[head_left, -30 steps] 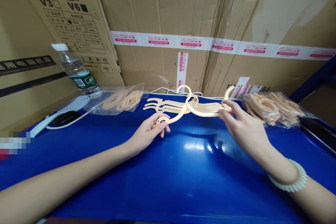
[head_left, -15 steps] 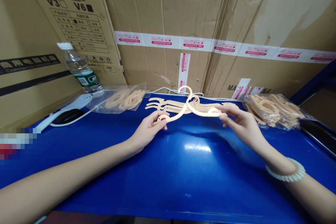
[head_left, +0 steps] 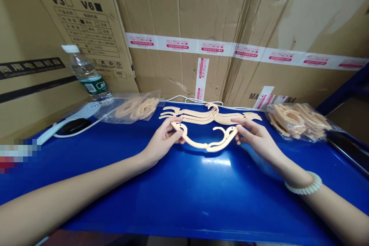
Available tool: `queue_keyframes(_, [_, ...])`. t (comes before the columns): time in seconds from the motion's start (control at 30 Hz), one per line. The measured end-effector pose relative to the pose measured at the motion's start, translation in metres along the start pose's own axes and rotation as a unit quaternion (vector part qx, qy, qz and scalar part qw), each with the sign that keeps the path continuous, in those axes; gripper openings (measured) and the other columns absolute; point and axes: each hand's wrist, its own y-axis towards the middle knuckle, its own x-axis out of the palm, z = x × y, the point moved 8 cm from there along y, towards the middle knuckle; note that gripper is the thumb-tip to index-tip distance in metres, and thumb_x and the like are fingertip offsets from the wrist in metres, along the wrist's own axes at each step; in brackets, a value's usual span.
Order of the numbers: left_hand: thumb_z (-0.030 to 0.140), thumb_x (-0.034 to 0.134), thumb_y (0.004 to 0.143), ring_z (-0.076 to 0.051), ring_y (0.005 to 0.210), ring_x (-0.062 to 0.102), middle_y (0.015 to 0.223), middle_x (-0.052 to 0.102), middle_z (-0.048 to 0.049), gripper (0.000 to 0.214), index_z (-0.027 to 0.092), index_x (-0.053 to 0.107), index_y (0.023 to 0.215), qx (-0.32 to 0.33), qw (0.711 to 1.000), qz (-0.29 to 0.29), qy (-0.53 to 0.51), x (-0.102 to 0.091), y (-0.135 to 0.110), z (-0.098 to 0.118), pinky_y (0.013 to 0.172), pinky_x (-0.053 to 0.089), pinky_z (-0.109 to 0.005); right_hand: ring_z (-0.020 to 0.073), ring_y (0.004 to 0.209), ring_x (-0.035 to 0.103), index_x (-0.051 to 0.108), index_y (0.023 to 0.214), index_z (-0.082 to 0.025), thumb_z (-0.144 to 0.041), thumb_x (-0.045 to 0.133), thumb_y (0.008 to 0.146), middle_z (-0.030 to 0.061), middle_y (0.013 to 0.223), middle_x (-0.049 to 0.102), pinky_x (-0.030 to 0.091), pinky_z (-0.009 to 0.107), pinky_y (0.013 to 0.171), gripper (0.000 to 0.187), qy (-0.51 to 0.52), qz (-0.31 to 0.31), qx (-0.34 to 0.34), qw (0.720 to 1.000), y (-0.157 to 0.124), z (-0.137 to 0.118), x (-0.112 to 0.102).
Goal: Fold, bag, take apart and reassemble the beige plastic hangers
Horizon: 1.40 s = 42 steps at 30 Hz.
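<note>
I hold a cream plastic hanger [head_left: 206, 143] by its two ends just above the blue table [head_left: 201, 192]. Its hook hangs down toward me. My left hand [head_left: 161, 143] pinches the left end and my right hand [head_left: 255, 137] pinches the right end. Just behind it lies a flat stack of the same cream hangers [head_left: 207, 115], their hooks pointing away from me. A pale bead bracelet [head_left: 302, 184] sits on my right wrist.
A clear bag of cream ring parts [head_left: 300, 120] lies at the right and another such bag [head_left: 135, 107] at the left. A water bottle [head_left: 86, 73], a white power strip [head_left: 72, 117] and its cable stand at the far left. Cardboard boxes [head_left: 201, 34] wall off the back.
The hanger in my hands has turned over: its hook pointed up and away before, and now hangs down toward me. Both hands came slightly closer to me.
</note>
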Motion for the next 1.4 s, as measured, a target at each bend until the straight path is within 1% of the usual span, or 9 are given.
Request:
queue_keyframes(0.23, [0.032, 0.069, 0.087, -0.012, 0.067, 0.063, 0.087, 0.064, 0.0011, 0.059, 0.022, 0.039, 0.137, 0.04, 0.998, -0.038, 0.031, 0.008, -0.002, 0.006, 0.068, 0.055, -0.029, 0.0163, 0.069, 0.067, 0.05, 0.093, -0.022, -0.045, 0.088, 0.072, 0.0015, 0.081, 0.068, 0.06, 0.032, 0.069, 0.049, 0.105, -0.008, 0.055, 0.993, -0.007, 0.009, 0.019])
queue_keyframes(0.33, [0.032, 0.069, 0.087, -0.013, 0.066, 0.063, 0.086, 0.064, 0.0013, 0.066, 0.023, 0.034, 0.141, 0.043, 0.998, -0.033, 0.039, 0.008, -0.003, 0.007, 0.067, 0.055, -0.03, 0.0175, 0.076, 0.067, 0.06, 0.089, -0.019, -0.048, 0.081, 0.081, 0.0049, 0.087, 0.069, 0.059, 0.035, 0.077, 0.036, 0.05, -0.087, 0.02, 0.995, -0.012, 0.0, 0.036])
queue_keyframes(0.43, [0.032, 0.071, 0.085, -0.013, 0.064, 0.063, 0.08, 0.062, 0.0035, 0.065, 0.023, 0.036, 0.138, 0.04, 0.998, -0.026, 0.042, 0.008, -0.003, 0.007, 0.065, 0.055, -0.03, 0.0202, 0.09, 0.068, 0.07, 0.102, -0.018, -0.045, 0.072, 0.09, 0.0088, 0.104, 0.071, 0.057, 0.039, 0.088, 0.03, -0.015, -0.189, -0.022, 0.982, -0.022, -0.01, 0.056])
queue_keyframes(0.6, [0.032, 0.075, 0.081, -0.011, 0.062, 0.062, 0.077, 0.064, 0.0037, 0.038, 0.021, 0.048, 0.104, 0.025, 0.998, -0.027, 0.047, 0.009, -0.004, 0.006, 0.062, 0.054, -0.027, 0.021, 0.11, 0.065, 0.068, 0.127, -0.022, -0.036, 0.063, 0.098, 0.011, 0.13, 0.063, 0.054, 0.038, 0.095, 0.033, -0.043, -0.29, -0.053, 0.955, -0.036, -0.017, 0.074])
queue_keyframes(0.7, [0.033, 0.074, 0.083, -0.012, 0.064, 0.063, 0.075, 0.065, 0.0013, 0.025, 0.018, 0.053, 0.084, 0.036, 0.995, -0.05, 0.082, 0.013, -0.006, 0.009, 0.065, 0.055, -0.028, 0.0207, 0.109, 0.064, 0.068, 0.129, -0.023, -0.036, 0.062, 0.098, 0.0112, 0.13, 0.062, 0.055, 0.036, 0.09, 0.034, -0.067, -0.297, -0.055, 0.951, -0.038, -0.018, 0.075])
queue_keyframes(0.77, [0.033, 0.073, 0.084, -0.014, 0.07, 0.066, 0.079, 0.068, -0.0017, 0.021, 0.017, 0.06, 0.082, 0.047, 0.992, -0.065, 0.101, 0.015, -0.008, 0.011, 0.069, 0.056, -0.03, 0.0207, 0.107, 0.063, 0.068, 0.13, -0.023, -0.037, 0.062, 0.098, 0.0111, 0.128, 0.062, 0.055, 0.035, 0.088, 0.035, -0.082, -0.296, -0.054, 0.95, -0.037, -0.018, 0.075])
queue_keyframes(1.0, [0.029, 0.069, 0.088, -0.023, 0.102, 0.071, 0.111, 0.075, -0.0094, 0.024, 0.018, 0.07, 0.11, 0.067, 0.984, -0.11, 0.12, 0.02, -0.013, 0.013, 0.089, 0.06, -0.038, 0.0199, 0.102, 0.064, 0.067, 0.132, -0.025, -0.038, 0.062, 0.098, 0.0102, 0.126, 0.062, 0.055, 0.037, 0.089, 0.037, -0.08, -0.281, -0.052, 0.955, -0.035, -0.017, 0.074])
queue_keyframes(1.23, [0.023, 0.063, 0.093, -0.026, 0.126, 0.062, 0.148, 0.056, -0.0107, 0.041, 0.025, 0.062, 0.134, 0.099, 0.966, -0.214, 0.104, 0.034, -0.022, 0.016, 0.101, 0.056, -0.041, 0.0218, 0.109, 0.064, 0.069, 0.129, -0.024, -0.034, 0.064, 0.097, 0.0103, 0.13, 0.061, 0.054, 0.041, 0.097, 0.034, -0.077, -0.258, -0.063, 0.961, -0.032, -0.019, 0.068])
queue_keyframes(1.4, [0.019, 0.065, 0.091, -0.028, 0.132, 0.058, 0.154, 0.05, -0.0105, 0.052, 0.028, 0.057, 0.142, 0.088, 0.952, -0.263, 0.126, 0.043, -0.027, 0.017, 0.106, 0.053, -0.046, 0.0233, 0.115, 0.063, 0.066, 0.133, -0.025, -0.034, 0.064, 0.097, 0.0113, 0.136, 0.057, 0.056, 0.04, 0.094, 0.038, -0.076, -0.266, -0.053, 0.959, -0.035, -0.02, 0.069])
